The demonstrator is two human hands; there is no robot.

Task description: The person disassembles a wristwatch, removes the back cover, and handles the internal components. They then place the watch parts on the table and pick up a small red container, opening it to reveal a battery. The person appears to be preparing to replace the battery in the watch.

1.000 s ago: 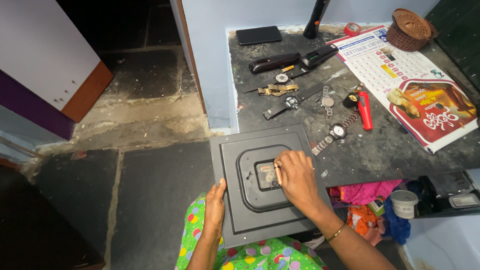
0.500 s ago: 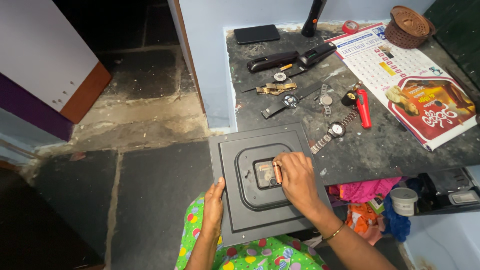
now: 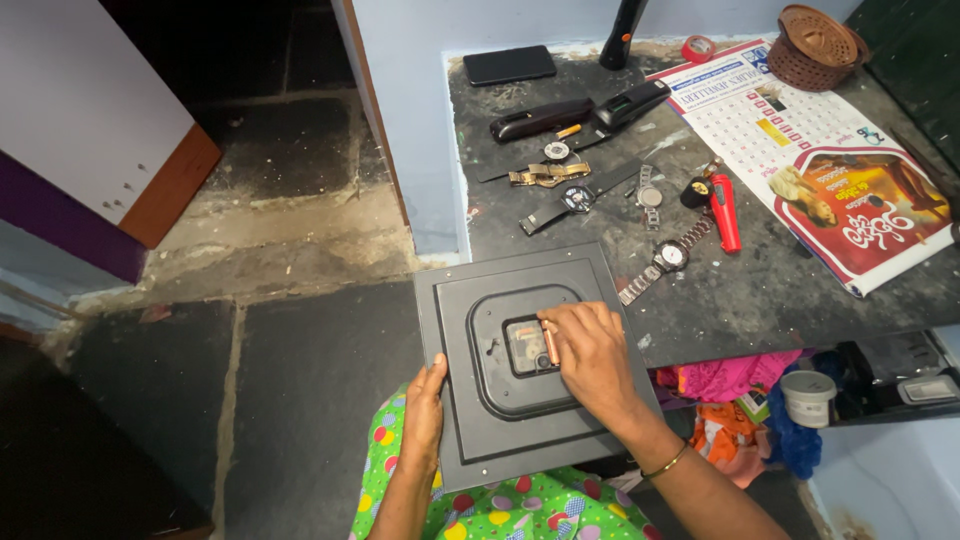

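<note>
Left hand (image 3: pixel 424 408) grips the grey clock back (image 3: pixel 530 365) — right hand (image 3: pixel 590 360) pinches a battery (image 3: pixel 551 343); red-and-white calendar (image 3: pixel 820 150) lies on the table (image 3: pixel 740 290).

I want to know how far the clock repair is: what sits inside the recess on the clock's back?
Inside the recess of the clock back sits a small square movement with a copper-coloured battery at its right edge. The right hand covers the rest.
</note>
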